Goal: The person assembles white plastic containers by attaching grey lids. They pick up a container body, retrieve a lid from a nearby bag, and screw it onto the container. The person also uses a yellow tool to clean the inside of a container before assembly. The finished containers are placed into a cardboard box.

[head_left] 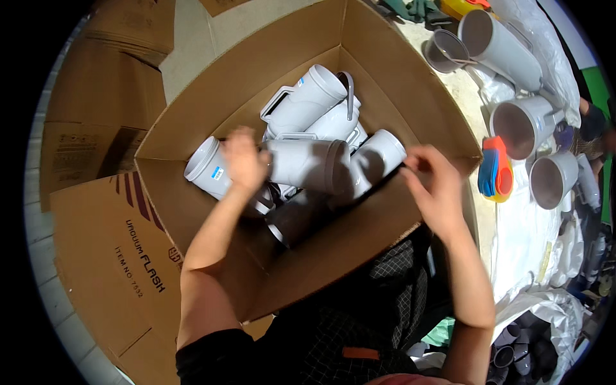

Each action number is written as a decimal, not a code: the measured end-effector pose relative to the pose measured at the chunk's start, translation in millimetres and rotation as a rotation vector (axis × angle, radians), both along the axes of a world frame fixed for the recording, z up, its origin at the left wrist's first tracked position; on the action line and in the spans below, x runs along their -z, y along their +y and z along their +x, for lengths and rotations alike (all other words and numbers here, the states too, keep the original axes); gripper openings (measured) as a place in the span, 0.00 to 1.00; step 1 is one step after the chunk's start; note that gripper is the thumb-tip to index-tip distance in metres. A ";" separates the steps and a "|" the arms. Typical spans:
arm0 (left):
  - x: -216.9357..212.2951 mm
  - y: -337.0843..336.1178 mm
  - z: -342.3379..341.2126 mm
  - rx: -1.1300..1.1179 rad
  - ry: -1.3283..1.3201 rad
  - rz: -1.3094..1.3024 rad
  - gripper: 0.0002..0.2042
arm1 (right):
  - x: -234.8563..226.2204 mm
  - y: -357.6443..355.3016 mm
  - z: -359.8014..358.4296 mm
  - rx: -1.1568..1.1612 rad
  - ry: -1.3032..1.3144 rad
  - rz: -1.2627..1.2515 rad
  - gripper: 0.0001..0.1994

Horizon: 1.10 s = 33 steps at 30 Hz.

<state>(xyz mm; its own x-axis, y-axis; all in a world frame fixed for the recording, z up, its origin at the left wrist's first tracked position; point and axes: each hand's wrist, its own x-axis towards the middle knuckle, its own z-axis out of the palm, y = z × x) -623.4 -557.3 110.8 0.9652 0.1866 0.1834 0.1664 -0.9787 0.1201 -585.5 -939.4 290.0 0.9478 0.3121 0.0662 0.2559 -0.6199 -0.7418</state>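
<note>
I judge the grey pitchers light, stiff, best handle-held; my right hand gapes near the carton's right corner, left hand grip indeterminable.

My blurred left hand is over the grey handled jugs heaped inside an open cardboard box. My right hand, thumb and fingers apart, is beside the rightmost one. More grey jugs lie off to my right, near nested orange-and-blue plastic pieces.
</note>
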 end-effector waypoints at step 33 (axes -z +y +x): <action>-185.5 68.2 -14.9 0.275 0.085 -0.541 0.10 | -47.7 60.6 53.9 -0.257 -0.631 -0.051 0.12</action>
